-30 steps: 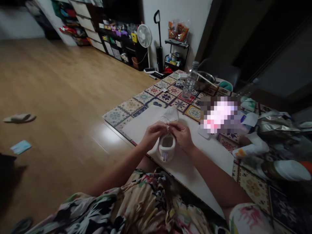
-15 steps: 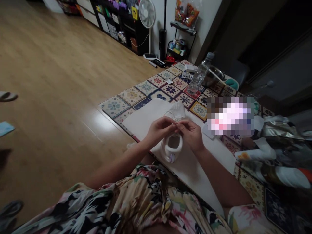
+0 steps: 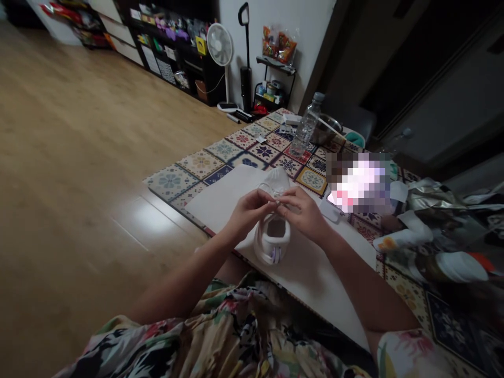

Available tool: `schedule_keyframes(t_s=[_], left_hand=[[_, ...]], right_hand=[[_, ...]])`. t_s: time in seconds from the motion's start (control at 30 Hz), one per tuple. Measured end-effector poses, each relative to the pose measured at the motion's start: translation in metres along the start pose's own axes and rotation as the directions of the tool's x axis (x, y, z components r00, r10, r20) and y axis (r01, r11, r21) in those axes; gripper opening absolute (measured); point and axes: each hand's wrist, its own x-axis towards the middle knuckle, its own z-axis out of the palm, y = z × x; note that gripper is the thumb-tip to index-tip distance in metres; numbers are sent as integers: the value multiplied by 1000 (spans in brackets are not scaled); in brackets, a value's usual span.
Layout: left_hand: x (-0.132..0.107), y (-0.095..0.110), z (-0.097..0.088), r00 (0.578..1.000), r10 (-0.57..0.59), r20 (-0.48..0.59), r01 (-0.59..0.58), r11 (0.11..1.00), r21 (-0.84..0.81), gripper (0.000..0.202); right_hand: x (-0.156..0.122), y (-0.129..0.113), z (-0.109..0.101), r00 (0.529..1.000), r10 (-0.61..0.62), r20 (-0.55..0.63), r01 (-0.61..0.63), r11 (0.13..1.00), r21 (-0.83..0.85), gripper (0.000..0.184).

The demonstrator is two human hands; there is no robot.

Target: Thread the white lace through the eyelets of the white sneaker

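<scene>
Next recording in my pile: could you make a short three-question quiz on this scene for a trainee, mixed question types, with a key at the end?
1. Multiple choice: the fingertips of the left hand and right hand come together over which thing?
A) a fan
B) a shoe
C) a bowl

2. True or false: the shoe's toe points toward the person.

3. Short answer: which is nearer the shoe, the bottle or the yellow box?

Key: 1. B. 2. False; the heel is the nearer end. 3. The bottle.
</scene>
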Motion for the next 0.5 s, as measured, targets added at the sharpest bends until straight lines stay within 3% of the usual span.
schedule_keyframes(t_s=[0.07,0.17,0.23,0.3,0.4,0.5], left_hand=[[-1,-1,-1,1000,5,18,-6,1000,25,35],[-1,-1,-2,1000,15,20,-16,997,81,35],[1,-1,-2,1000,17,7,-17,994,107,34],[2,-1,-1,1000,2,-4,-2,993,115,31],[4,-1,0,1000,-25,-11,26,995,96,29],[5,-3,1,999,-35,-1,35,996,84,31]], right_hand=[[0,-3,0,999,28,17,-28,999,22,12],[0,-7,1,986,170,-6,-166,973,158,17],[1,-7,2,961,277,-11,-262,918,299,27],[2,-6,1,938,341,67,-335,840,428,32],[2,-5,0,927,324,186,-374,794,480,37],[0,-5,2,958,277,76,-284,872,398,34]])
